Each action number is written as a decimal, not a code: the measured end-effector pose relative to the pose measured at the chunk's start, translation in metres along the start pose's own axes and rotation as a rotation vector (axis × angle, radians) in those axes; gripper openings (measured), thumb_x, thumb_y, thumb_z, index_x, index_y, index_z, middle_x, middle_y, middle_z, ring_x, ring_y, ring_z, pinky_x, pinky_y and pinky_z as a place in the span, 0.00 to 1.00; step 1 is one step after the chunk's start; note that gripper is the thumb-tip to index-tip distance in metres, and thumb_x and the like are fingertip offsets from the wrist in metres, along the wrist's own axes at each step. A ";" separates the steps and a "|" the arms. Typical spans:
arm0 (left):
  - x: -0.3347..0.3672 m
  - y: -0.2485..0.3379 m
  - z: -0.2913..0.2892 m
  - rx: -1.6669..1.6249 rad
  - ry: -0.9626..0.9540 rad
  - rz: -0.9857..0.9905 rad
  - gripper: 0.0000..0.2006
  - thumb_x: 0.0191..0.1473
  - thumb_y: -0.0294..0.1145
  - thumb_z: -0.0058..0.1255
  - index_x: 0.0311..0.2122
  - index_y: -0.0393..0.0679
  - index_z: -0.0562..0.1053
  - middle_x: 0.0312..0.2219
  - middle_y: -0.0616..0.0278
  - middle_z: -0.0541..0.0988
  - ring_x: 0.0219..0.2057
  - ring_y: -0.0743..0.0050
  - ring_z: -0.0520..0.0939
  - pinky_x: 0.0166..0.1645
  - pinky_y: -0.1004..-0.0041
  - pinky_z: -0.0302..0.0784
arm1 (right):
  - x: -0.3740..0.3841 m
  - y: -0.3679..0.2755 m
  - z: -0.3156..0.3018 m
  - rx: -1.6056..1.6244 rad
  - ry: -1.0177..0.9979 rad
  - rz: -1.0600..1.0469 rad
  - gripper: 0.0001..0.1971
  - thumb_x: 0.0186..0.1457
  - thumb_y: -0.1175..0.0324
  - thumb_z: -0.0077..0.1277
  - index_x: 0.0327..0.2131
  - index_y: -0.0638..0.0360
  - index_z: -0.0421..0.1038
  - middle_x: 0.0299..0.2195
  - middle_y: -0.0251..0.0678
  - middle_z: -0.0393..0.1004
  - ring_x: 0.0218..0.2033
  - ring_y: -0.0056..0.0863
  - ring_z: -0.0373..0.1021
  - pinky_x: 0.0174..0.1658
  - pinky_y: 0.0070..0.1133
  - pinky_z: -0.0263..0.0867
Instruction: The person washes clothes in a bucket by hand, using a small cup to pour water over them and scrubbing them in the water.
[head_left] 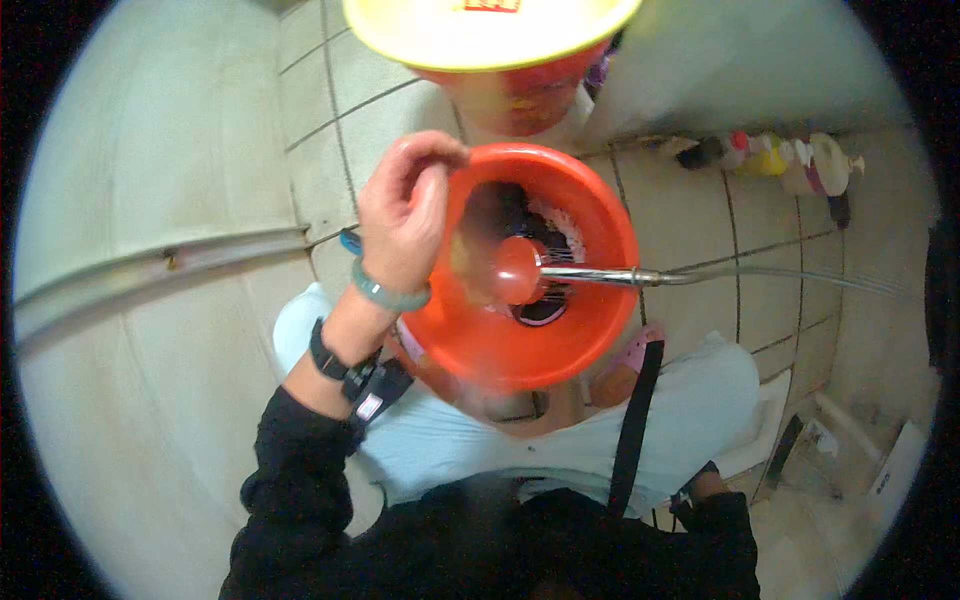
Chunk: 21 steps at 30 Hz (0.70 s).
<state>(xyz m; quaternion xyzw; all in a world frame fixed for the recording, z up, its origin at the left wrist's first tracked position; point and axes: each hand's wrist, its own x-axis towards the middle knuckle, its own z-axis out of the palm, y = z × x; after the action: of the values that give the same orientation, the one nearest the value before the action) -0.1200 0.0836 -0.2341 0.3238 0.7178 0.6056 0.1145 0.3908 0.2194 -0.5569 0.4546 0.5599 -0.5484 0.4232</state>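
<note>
My left hand (408, 205) is raised over the left rim of an orange basin (610, 215), its fingers curled and the thumb apart, with nothing visible between them. A bracelet (390, 292) and a black wrist strap are on that arm. Dark and pale cloth (510, 208) lies inside the basin. Over it is a shower head (520, 270), its chrome handle crossing the basin's right rim; thin streaks beside the head look like water. No hand touches the handle. Of my right arm only the sleeve and wrist (708, 484) show at the lower right; those fingers are hidden.
A red bucket (525, 105) with a yellow rim stands beyond the basin. The shower hose (780, 272) runs off to the right. Several bottles (820, 165) stand along the right wall. Pink footwear (640, 350) shows beside the basin on the tiled floor (690, 215).
</note>
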 end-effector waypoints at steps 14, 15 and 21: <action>-0.005 0.002 -0.066 0.114 0.122 0.033 0.06 0.53 0.24 0.41 0.35 0.39 0.70 0.27 0.63 0.75 0.29 0.78 0.75 0.37 0.78 0.72 | -0.232 -0.188 -0.154 0.391 0.785 -0.644 0.16 0.57 0.56 0.44 0.43 0.55 0.66 0.35 0.32 0.70 0.37 0.20 0.67 0.41 0.18 0.62; -0.006 0.005 -0.068 0.269 0.095 0.062 0.06 0.52 0.26 0.41 0.34 0.38 0.70 0.27 0.60 0.75 0.29 0.76 0.76 0.37 0.77 0.72 | -0.254 -0.233 -0.139 0.304 0.742 -0.751 0.14 0.58 0.58 0.44 0.43 0.56 0.66 0.36 0.31 0.70 0.38 0.21 0.67 0.41 0.19 0.62; -0.007 -0.002 -0.068 0.495 -0.045 0.076 0.10 0.50 0.30 0.41 0.36 0.39 0.71 0.31 0.49 0.76 0.36 0.49 0.76 0.41 0.60 0.71 | -0.247 -0.381 -0.022 -0.506 0.605 -0.958 0.18 0.51 0.65 0.51 0.44 0.61 0.66 0.41 0.41 0.70 0.43 0.33 0.67 0.46 0.27 0.63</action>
<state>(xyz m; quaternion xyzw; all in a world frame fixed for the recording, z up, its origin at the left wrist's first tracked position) -0.1531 0.0247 -0.2209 0.3819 0.8290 0.4079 0.0248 0.0772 0.2359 -0.2289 0.1737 0.9095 -0.3745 0.0474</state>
